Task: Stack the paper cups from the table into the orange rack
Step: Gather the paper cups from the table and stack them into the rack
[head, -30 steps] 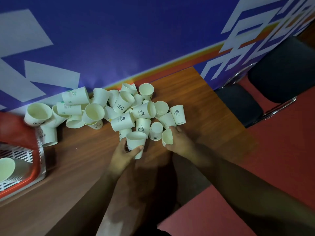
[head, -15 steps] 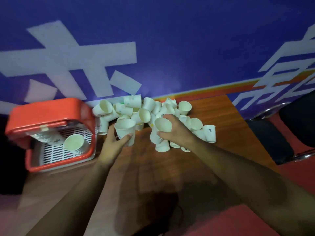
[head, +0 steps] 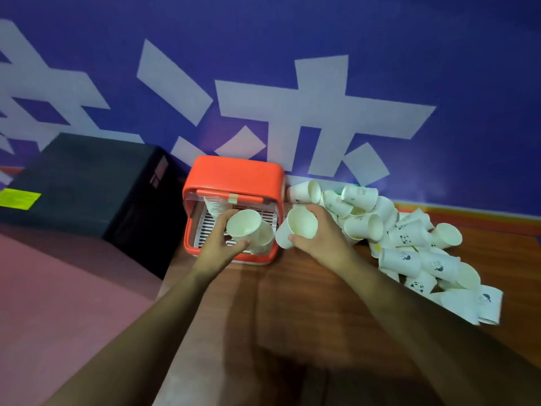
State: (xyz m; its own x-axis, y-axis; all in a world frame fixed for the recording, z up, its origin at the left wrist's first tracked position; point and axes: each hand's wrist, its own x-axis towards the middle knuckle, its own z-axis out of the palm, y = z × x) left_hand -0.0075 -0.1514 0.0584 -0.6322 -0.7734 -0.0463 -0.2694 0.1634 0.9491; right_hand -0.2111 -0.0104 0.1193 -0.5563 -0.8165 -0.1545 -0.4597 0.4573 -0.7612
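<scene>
Gripping a paper cup [head: 243, 225] over the orange rack [head: 237, 174], the left hand [head: 218, 244] hides part of its floor; a nested stack [head: 213, 205] inside is half-seen. Beside the rack the right hand [head: 322, 234] clasps a second cup [head: 300, 222]. Rightward, loose cups [head: 409, 238] heap on the table [head: 292, 303], the outermost blurred.

A blue wall [head: 292, 39] with large white characters rises behind the wooden table [head: 292, 303]. Left of the table sit a black box [head: 87, 186] and a dim pinkish-red floor [head: 58, 303].
</scene>
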